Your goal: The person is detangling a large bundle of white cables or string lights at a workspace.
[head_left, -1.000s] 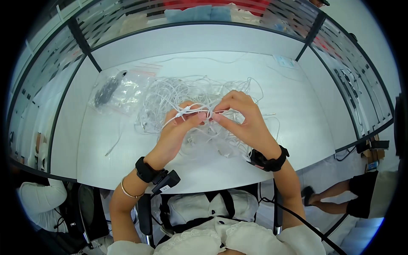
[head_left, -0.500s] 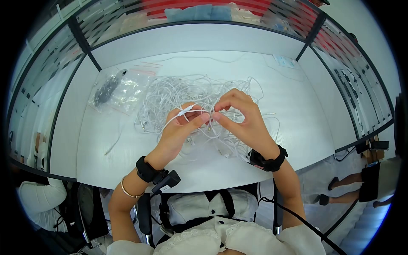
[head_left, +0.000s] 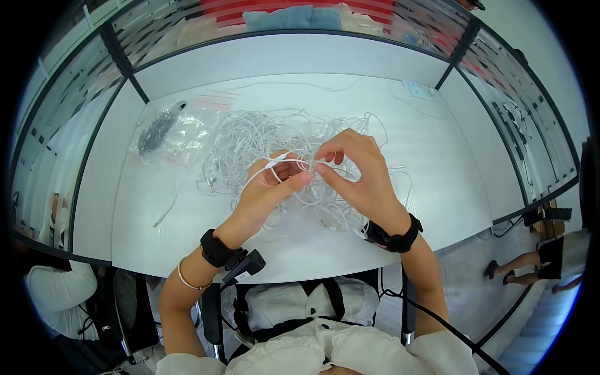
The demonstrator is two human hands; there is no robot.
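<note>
A loop of white cable (head_left: 275, 162) runs across my left hand (head_left: 274, 183), whose thumb and fingers are closed on it. Close beside it, my right hand (head_left: 350, 164) pinches at the same cable with thumb and forefinger. The fingertips of both hands almost meet. Behind and below them a large tangled heap of white cables (head_left: 250, 134) covers the middle of the desk. Small plugs show among the strands. What exactly lies between the fingertips is partly hidden.
Clear plastic bags (head_left: 194, 132), one with a dark coiled item (head_left: 159, 132), lie at the left of the white desk (head_left: 444, 200). One cable end (head_left: 164, 215) trails at front left. Low partitions (head_left: 287, 56) enclose the desk. A person's legs (head_left: 522, 265) show at right.
My fingertips have drawn slightly apart, and the cable loop in my left hand has shifted a little. At the right, the other person's legs have moved.
</note>
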